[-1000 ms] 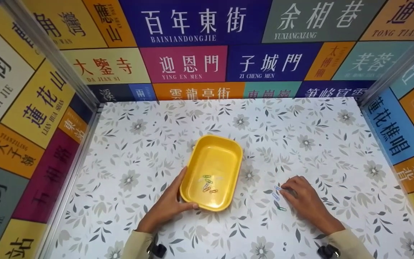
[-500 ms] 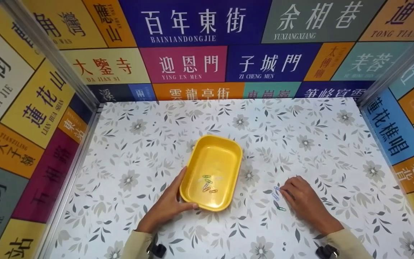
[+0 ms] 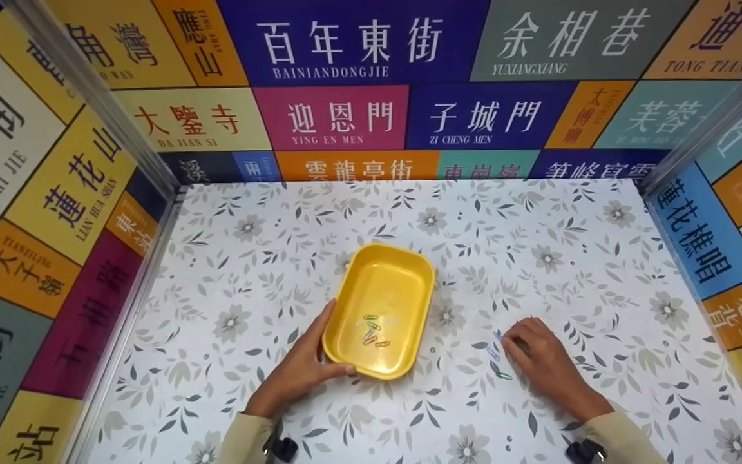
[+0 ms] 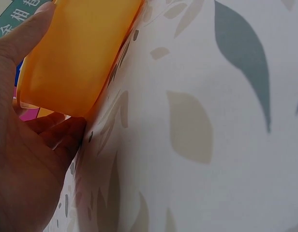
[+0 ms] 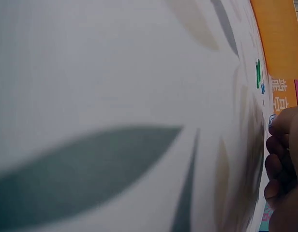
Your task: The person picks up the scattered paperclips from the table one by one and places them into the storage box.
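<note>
On the floral-patterned counter (image 3: 538,212) I see one yellow rectangular plastic tray (image 3: 380,309), left hand (image 3: 300,370) gripping its near corner (about four clips inside); right hand (image 3: 538,364) fingertips curl against three loose coloured paper clips (image 3: 496,354).

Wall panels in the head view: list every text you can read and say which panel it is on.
"BAINIANDONGJIE": dark blue panel.
"YUXIANGXIANG": grey-green panel.
"YING EN MEN": pink panel.
"ZI CHENG MEN": blue panel.
"DA JIAN SI": pale yellow panel.
"LIAN HUA SHAN": yellow left-wall panel.
"TONG TIAN": orange panel, cut off at the frame edge.
Other small Latin captions are too blurred; the yellow tray carries no text.
</note>
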`<state>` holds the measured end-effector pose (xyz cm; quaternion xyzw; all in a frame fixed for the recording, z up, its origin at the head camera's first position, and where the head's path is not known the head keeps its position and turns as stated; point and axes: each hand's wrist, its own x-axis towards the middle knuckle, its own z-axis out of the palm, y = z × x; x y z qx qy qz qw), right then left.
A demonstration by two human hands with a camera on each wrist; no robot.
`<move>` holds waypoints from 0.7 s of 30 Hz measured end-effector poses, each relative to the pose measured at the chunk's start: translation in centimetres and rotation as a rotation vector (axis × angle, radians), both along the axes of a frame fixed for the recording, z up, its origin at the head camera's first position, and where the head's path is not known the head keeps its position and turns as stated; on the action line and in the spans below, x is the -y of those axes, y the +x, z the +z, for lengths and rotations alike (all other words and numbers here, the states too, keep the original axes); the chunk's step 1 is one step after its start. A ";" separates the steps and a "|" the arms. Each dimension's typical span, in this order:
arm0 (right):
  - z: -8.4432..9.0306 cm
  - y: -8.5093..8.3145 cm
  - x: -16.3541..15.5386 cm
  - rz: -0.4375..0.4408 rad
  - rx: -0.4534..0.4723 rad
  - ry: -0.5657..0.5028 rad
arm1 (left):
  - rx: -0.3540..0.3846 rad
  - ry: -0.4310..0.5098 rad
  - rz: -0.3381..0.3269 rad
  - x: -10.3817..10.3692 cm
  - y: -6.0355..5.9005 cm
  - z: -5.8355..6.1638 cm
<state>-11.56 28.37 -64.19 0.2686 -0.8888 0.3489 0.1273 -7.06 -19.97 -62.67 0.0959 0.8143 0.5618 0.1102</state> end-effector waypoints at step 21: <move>2.3 -0.7 2.4 -0.201 0.435 -0.324 | 0.004 -0.009 0.020 0.0 0.1 0.1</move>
